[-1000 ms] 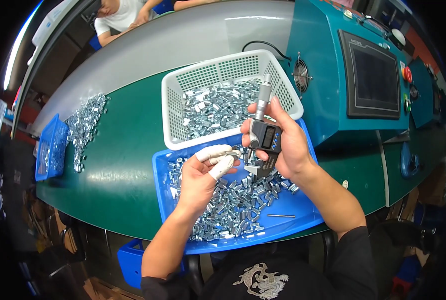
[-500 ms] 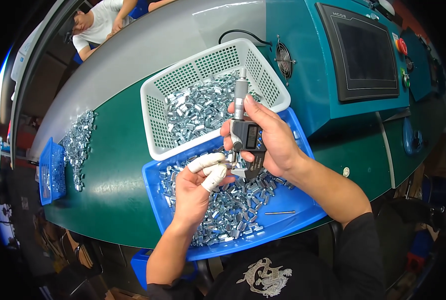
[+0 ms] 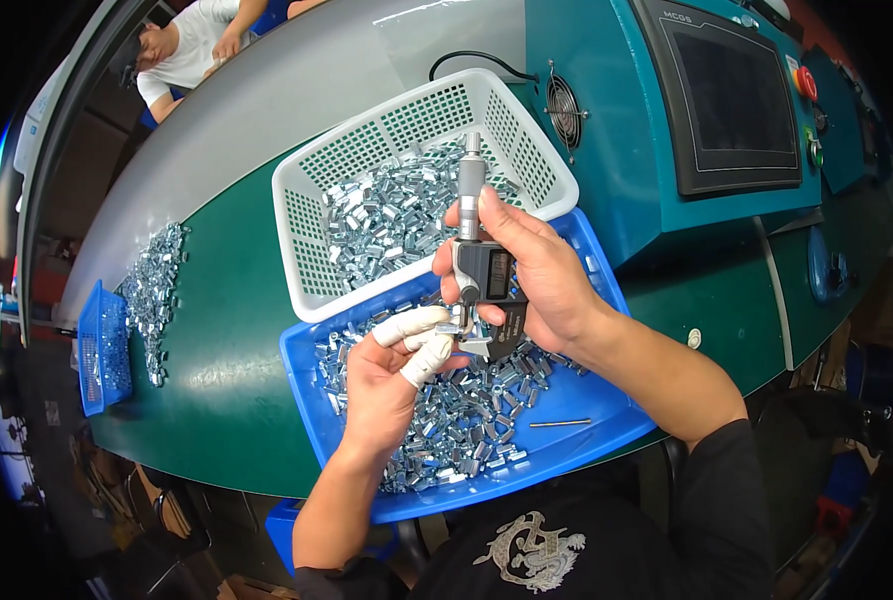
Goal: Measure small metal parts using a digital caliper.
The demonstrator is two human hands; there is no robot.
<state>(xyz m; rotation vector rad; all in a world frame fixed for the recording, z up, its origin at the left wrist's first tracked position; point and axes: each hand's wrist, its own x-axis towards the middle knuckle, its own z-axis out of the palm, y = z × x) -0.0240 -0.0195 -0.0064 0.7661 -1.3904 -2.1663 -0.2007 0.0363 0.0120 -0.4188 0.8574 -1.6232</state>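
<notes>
A: Right hand wrapped around a digital gauge, upright, thumb on the barrel. Left hand, fingertips taped white, pinching a small metal piece up into the gauge's mouth.

B: Below both hands, blue tray of loose metal pieces. Beyond the right hand, white basket holding more. Thin rod under the right wrist.

A: Risk, likely: piece slipping from taped tips, dropping among the unmeasured ones. Tilted seating would skew the reading.

B: Also over-turning the barrel, marking the piece.
</notes>
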